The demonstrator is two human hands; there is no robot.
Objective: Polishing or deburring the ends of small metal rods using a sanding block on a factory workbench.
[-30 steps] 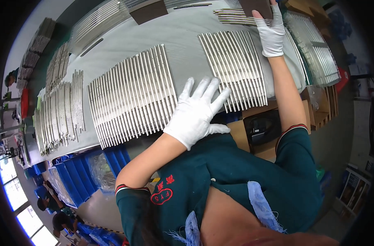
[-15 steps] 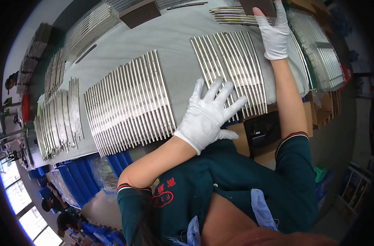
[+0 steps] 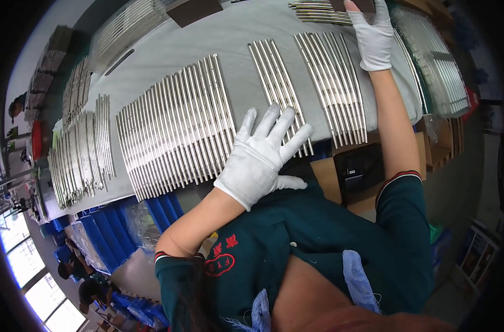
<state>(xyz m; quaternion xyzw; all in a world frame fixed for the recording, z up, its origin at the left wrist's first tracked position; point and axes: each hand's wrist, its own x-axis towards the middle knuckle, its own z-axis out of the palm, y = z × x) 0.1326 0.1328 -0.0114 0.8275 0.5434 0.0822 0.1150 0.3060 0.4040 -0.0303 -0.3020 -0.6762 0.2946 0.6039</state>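
My left hand (image 3: 257, 155), in a white glove, lies with its fingers spread over the lower ends of a small group of slim metal rods (image 3: 274, 72). To its left, a wide row of similar shiny rods (image 3: 174, 127) lies side by side. Another set of rods (image 3: 332, 83) lies to the right, apart from the small group. My gloved right hand (image 3: 373, 39) reaches to the far right of the table and grips a dark brown block (image 3: 358, 5), cut off by the upper edge of the view. Beside the block is a stack of rods (image 3: 318, 12).
The table has a grey-green cover (image 3: 238, 33). Another brown block (image 3: 194, 11) stands at the back. More rods (image 3: 83, 155) lie at the far left. Clear plastic packs of rods (image 3: 434, 66) are at right. Blue bins (image 3: 113, 232) and an open carton (image 3: 329, 177) sit below the front edge.
My left hand has moved left with the small group of rods, widening the gap to the right-hand set. My right hand, still on the brown block, has shifted slightly up and right in view.
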